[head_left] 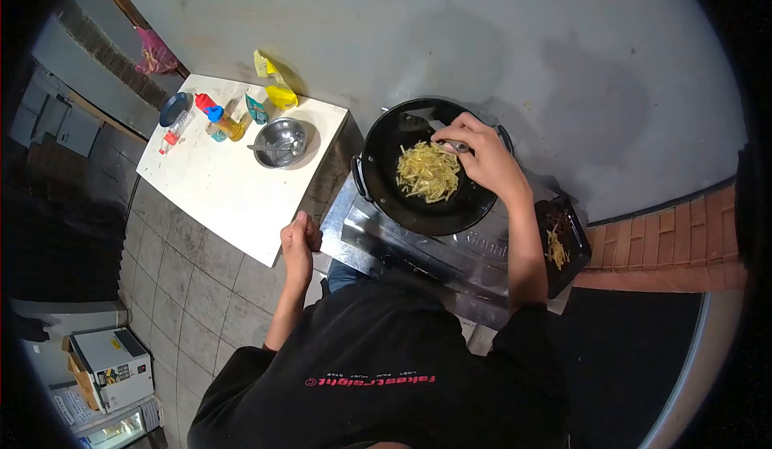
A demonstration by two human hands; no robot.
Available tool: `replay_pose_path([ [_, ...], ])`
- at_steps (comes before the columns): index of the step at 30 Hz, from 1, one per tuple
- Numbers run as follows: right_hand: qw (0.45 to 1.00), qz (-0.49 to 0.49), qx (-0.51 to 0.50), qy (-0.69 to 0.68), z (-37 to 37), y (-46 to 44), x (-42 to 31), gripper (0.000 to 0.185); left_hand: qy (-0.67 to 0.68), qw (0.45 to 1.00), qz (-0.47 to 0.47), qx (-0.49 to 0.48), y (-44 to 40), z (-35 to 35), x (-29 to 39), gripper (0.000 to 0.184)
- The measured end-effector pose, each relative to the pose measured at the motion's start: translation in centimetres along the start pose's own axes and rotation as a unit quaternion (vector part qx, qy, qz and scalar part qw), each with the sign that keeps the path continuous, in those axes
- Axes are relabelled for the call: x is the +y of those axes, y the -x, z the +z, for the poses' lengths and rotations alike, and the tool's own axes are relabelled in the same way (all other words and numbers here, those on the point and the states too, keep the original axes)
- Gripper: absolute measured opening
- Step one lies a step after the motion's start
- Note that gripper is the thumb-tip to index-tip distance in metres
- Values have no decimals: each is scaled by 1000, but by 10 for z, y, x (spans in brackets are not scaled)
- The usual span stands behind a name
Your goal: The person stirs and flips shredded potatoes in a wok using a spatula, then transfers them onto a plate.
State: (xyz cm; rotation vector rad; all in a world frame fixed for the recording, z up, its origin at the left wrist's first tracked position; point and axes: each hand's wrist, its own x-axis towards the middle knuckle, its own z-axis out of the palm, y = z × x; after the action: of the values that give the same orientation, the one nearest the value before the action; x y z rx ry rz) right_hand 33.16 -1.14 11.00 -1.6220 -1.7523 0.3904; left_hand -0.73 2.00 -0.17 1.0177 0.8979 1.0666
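A black wok (386, 200) with two side handles sits on a metal stove (370, 228). Pale yellow-green strips of food (428, 173) lie heaped in its middle. Over the wok's right side, my right hand (474, 150) is closed on the handle of a metal utensil (457, 146); its lower part is mostly hidden by the hand. My left hand (299, 240) hangs between the white table and the stove, fingers curled in, and whether anything is in it is hidden.
The white table (225, 200) at left bears a steel bowl (281, 142) with a spoon, squeeze bottles (225, 123) and a yellow packet (276, 83). Right of the stove is a black tray (575, 252) with food strips. A grey wall (563, 63) stands behind the wok.
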Motion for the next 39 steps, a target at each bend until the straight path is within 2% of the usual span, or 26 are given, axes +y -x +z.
replay_pose_path([
  [5,997,-53,-58,-10,15,-5,16,23,17,1000,1,-11,-1,-1,-7,48],
  [10,991,13,-132,-30,17,17,14,17,12,1000,0,-19,1,1,-7,49],
  [15,992,46,-120,-14,0,27,7,16,14,999,8,-33,1,-2,-8,49],
  [19,997,22,-67,-18,-11,24,10,17,18,999,1,-28,1,-2,-5,49],
  [22,998,44,46,-25,-14,19,20,15,26,999,8,-19,-3,-2,-5,49],
  [23,998,44,48,-24,-12,18,29,15,33,999,8,-19,-3,-3,-4,48],
  [25,966,163,116,-161,-8,18,54,17,37,999,3,-17,0,-5,-3,48],
  [27,958,147,153,-192,0,24,78,19,30,999,14,-13,1,-5,0,47],
  [30,919,214,209,-257,11,36,98,19,18,1000,5,-3,3,-5,0,47],
  [39,894,249,206,-311,58,88,94,21,6,1000,-3,-19,1,-2,-2,48],
])
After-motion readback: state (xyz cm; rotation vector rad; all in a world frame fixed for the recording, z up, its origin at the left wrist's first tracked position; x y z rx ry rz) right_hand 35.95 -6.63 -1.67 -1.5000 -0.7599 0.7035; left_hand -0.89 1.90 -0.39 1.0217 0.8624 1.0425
